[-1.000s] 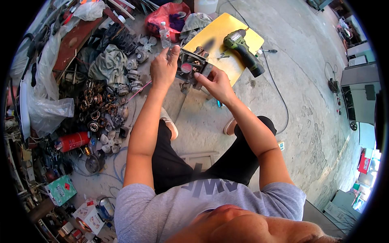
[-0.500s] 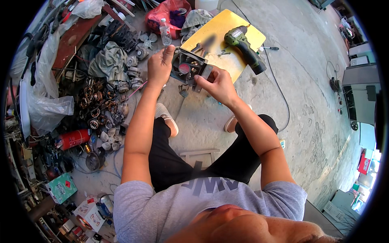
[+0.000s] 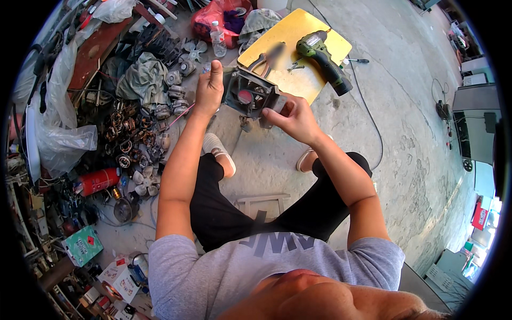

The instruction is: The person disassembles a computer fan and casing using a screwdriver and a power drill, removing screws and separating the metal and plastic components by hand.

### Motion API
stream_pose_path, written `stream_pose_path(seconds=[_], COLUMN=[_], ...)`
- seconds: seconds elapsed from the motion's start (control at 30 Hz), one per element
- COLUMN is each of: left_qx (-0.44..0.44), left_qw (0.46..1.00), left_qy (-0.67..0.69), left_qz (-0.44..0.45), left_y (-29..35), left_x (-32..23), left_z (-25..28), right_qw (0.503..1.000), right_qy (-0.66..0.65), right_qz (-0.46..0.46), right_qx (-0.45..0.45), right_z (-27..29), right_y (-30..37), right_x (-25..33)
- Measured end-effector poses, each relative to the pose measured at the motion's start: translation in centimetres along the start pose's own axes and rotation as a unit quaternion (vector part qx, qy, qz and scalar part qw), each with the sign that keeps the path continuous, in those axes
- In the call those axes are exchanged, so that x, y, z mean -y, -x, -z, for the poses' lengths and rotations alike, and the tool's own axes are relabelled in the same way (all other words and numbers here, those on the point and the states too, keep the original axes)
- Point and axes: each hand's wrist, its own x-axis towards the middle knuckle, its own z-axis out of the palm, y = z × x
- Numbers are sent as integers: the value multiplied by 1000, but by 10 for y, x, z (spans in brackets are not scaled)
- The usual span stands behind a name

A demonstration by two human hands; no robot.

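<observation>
Between my two hands is a cooling fan (image 3: pixel 255 85) in a dark square frame, with a round red label at its hub. My left hand (image 3: pixel 209 93) grips the frame's left side, thumb pointing up and the other fingers hidden behind it. On the right side, my right hand (image 3: pixel 296 118) is closed round a grey metal plate (image 3: pixel 265 122) on the frame, its thumb on the near face. The fan is held in the air, just short of a yellow board (image 3: pixel 298 26). On that board lie a green cordless drill (image 3: pixel 324 60), pliers (image 3: pixel 261 61) and a few screws (image 3: pixel 294 68).
Old motors (image 3: pixel 176 93), fan blades and crumpled cloth (image 3: pixel 143 80) pile up along the left. A red fire extinguisher (image 3: pixel 97 181) lies there too. A water bottle (image 3: pixel 217 40) stands beside a red bag (image 3: pixel 205 21). A screwdriver (image 3: pixel 360 61) and a cable (image 3: pixel 381 141) lie right of the board.
The fan has turned a little, showing more of its frame's side. My left hand has shifted slightly left and my right hand slightly right and nearer; both keep their hold.
</observation>
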Motion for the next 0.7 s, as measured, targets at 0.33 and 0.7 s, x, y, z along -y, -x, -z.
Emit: stream_pose_path(seconds=[0.33,0.7], left_qx=[47,16], left_qw=[995,990], left_qy=[53,61], left_qz=[74,125], left_y=[-5,4], left_x=[5,4], left_z=[4,-12], right_qw=[997,998], right_qy=[-6,15], right_qz=[-10,-15], right_qx=[72,64], right_z=[18,46], right_y=[10,-2], right_x=[6,-23])
